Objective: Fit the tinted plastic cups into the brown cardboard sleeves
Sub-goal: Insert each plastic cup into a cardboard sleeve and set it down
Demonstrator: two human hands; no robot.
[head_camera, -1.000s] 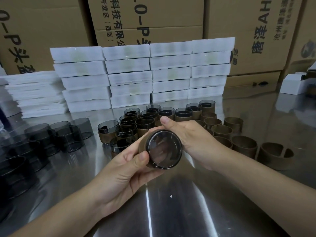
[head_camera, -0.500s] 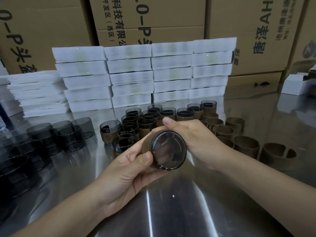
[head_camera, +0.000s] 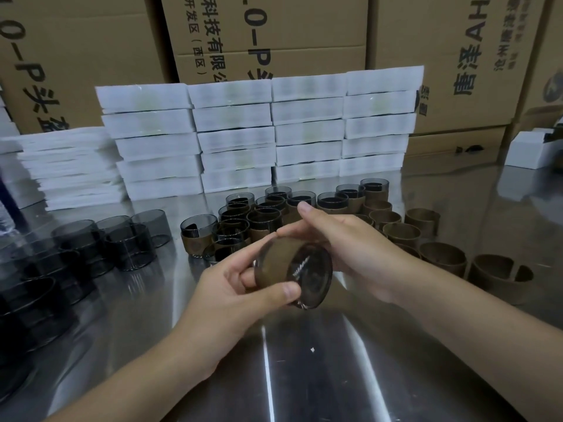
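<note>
Cardboard cartons (head_camera: 274,32) printed with black characters wall off the back, and stacks of flat white packs (head_camera: 304,126) stand in front of them on a shiny steel tabletop (head_camera: 335,376). Above the middle of it, the left hand (head_camera: 225,300) grips a tinted cup (head_camera: 313,275) seated in a brown sleeve (head_camera: 277,263), thumb on the near rim and fingers curled round the far side, with the cup tipped so its dark base faces the camera. The right hand (head_camera: 350,248) lies against the cup's far side, thumb on the sleeve and index finger straight; its other fingers are hidden, so I cannot tell whether it grips. Finished sleeved cups (head_camera: 262,217) cluster just behind the hands, bare cups (head_camera: 128,239) stand at left, and empty sleeves (head_camera: 441,257) sit at right. Far right is a small white box (head_camera: 527,150).
</note>
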